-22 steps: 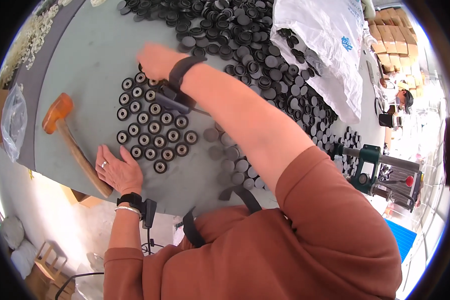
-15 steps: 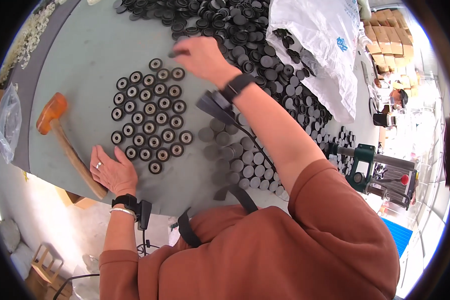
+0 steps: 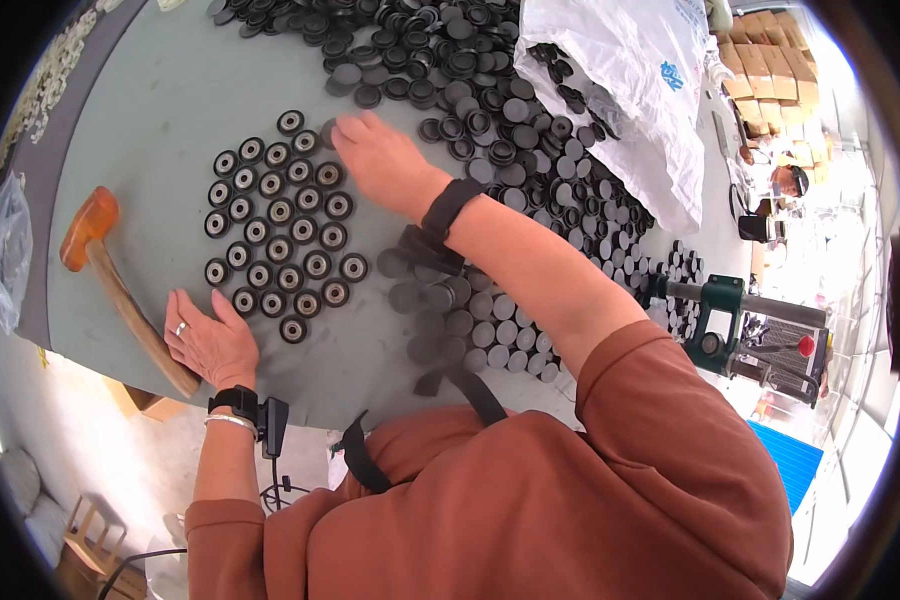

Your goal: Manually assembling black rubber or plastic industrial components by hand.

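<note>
My right hand [image 3: 385, 165] is pinched on a round dark plastic cap [image 3: 327, 133], partly hidden by the fingers, at the upper right of a cluster of black wheels with metal centres [image 3: 280, 211]. These wheels lie flat in loose staggered rows on the grey-green table. Below the cluster's lower left, my left hand [image 3: 213, 343] rests flat with its fingers apart, holding nothing. Close by its outer side runs the wooden handle of an orange-headed mallet [image 3: 92, 215]. A heap of black and grey round caps [image 3: 510, 110] spreads behind and right of my right hand.
A white plastic sack [image 3: 630, 90] lies over the heap's right side. Several grey round caps [image 3: 482, 333] sit in rows near my body. A green hand press [image 3: 720, 320] stands at the right. At the far left is a clear plastic bag [image 3: 8, 255].
My right hand has come from the heap's edge down toward the wheels, carrying the cap. My left hand stays flat beside the mallet handle. The whole view has shifted slightly.
</note>
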The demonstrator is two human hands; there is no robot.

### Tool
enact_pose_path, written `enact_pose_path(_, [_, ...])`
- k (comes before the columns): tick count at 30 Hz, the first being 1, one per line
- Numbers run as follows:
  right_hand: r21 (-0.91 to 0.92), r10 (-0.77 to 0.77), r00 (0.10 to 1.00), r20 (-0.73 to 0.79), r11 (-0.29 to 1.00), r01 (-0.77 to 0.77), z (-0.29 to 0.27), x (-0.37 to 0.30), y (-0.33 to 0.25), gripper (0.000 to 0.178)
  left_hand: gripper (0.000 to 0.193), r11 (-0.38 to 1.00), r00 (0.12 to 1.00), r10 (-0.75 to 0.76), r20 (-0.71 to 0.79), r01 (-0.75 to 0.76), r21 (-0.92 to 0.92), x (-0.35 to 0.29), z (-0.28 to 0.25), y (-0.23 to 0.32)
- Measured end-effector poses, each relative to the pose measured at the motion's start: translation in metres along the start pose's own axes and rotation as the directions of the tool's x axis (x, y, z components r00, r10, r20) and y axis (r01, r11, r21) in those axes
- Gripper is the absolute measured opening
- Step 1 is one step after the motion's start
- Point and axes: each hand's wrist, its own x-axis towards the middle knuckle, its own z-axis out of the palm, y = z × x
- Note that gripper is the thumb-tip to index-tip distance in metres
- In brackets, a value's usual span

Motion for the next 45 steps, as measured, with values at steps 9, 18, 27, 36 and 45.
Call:
enact_pose_path(9, [-0.156,-0.132,0.984,0.12,0.976,0.15,0.002,-0.005,0.005,0.017,0.049,1.0,1.0,0.008,0.001,-0.008,-0.004,0.0,0.0,-0.001])
enact_pose_path(18, [-0.118,-0.159,0.94,0.301,0.972,0.202,-0.013,0.023,0.009,0.019,0.049,1.0,1.0,0.005,0.008,-0.005,-0.009,0.0,0.001,-0.001])
enact_pose_path(27, [0.158,-0.125,0.982,0.139,0.982,0.103,-0.002,0.027,0.025,0.025,0.049,1.0,1.0,0.001,0.014,-0.001,-0.008,0.001,0.0,0.0])
enact_pose_path(36, [-0.026,-0.234,0.97,0.073,0.971,0.236,0.005,0.017,0.019,0.025,0.048,1.0,1.0,0.004,0.007,-0.004,-0.014,0.001,-0.001,0.0])
enact_pose_path(45, [-0.069,-0.098,0.986,0.132,0.992,0.108,0.011,0.011,0.003,0.033,0.049,0.999,0.998,-0.039,0.046,0.039,0.007,0.001,-0.004,0.001])
